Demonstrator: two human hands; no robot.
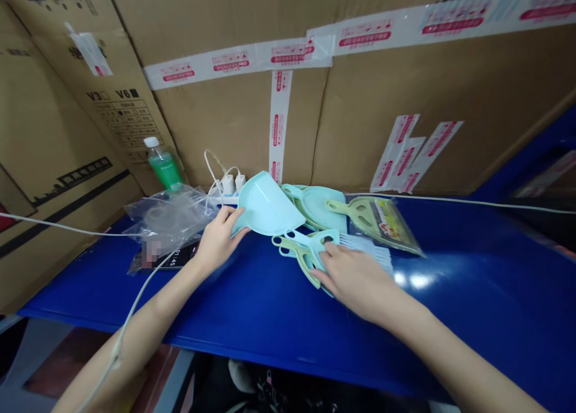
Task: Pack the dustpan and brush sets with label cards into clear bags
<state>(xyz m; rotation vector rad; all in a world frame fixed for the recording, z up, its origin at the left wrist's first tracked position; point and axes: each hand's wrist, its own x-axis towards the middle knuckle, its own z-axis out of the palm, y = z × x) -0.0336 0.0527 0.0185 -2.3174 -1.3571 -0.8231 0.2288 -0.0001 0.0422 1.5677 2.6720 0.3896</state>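
My left hand [218,238] grips a light blue dustpan [269,208] by its handle end, thumb on top, and holds it tilted. In front of me lies a small pile of hand brushes. My right hand [355,276] is closed over a light blue hand brush [310,240] on top, its bristles pointing right and partly hidden by the hand. Under it the handles of green brushes [294,252] stick out to the left. Behind the brushes lie stacked dustpans [320,204], light blue over green. To their right is a green dustpan set [365,216] in a clear wrapper.
The blue table [477,293] backs onto large taped cardboard boxes [216,125]. On the left are a green drink bottle [164,165], crumpled clear plastic bags [173,215] and a phone [180,256]. White chargers [228,185] sit in a power strip; a white cable [135,308] crosses my left arm.
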